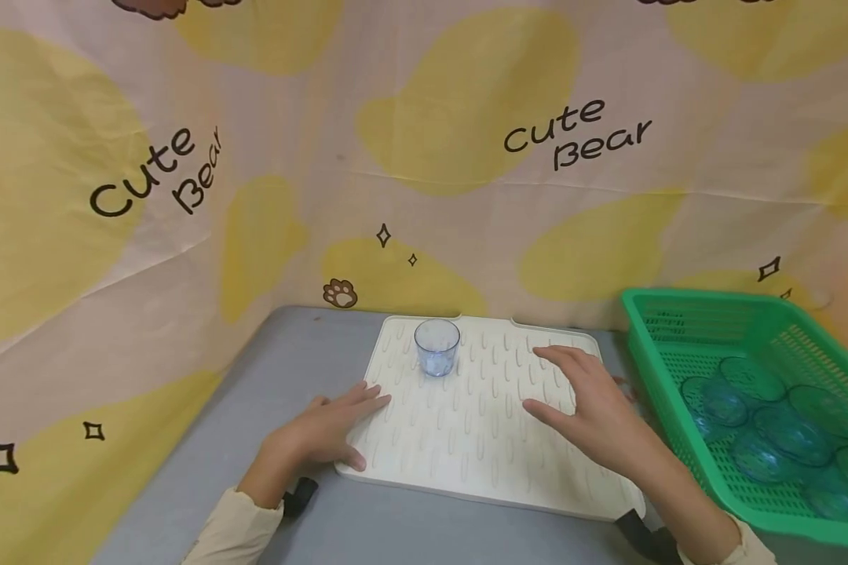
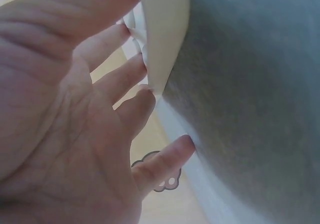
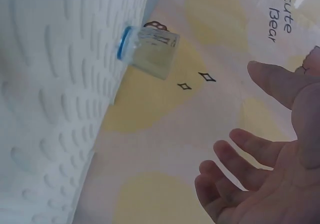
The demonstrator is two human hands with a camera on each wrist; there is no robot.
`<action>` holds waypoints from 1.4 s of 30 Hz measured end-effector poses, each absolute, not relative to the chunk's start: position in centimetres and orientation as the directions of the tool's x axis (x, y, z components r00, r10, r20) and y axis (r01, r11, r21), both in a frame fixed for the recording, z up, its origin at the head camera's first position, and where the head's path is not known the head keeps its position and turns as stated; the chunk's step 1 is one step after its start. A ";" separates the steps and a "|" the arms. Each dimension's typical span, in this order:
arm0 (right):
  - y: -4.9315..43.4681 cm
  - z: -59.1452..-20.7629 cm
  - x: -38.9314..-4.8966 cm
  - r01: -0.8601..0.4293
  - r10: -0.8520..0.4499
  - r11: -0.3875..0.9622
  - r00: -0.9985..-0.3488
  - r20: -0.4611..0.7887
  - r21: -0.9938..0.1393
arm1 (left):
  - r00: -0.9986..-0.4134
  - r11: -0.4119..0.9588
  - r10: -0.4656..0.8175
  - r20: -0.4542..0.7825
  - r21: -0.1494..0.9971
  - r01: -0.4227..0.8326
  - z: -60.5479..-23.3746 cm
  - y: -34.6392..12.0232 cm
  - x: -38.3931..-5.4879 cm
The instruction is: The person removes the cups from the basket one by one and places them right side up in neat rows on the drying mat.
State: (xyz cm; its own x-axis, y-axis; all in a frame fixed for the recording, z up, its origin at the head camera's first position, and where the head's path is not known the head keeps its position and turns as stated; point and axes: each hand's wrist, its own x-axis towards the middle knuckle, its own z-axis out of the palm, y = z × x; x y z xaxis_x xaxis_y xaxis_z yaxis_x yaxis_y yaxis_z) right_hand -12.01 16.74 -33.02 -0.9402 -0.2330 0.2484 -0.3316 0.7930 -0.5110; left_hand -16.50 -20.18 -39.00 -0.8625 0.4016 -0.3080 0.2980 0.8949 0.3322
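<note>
A clear bluish glass stands upright on the far left part of a white ridged draining mat. My left hand rests at the mat's left edge, fingers spread, thumb near the front left corner. In the left wrist view its fingertips meet the rim of the mat. My right hand hovers over the right side of the mat with thumb and fingers apart, holding nothing. The right wrist view shows the glass well away from the right hand.
On the right stands a green plastic basket holding several clear glasses. The grey table runs up to a patterned cloth hanging behind and at the left.
</note>
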 end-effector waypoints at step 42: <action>34.4 -34.4 -11.3 -0.175 -0.132 0.933 -0.980 0.152 -0.315 | -0.866 0.893 0.396 -0.305 0.349 0.285 -39.2 -20.1 -16.5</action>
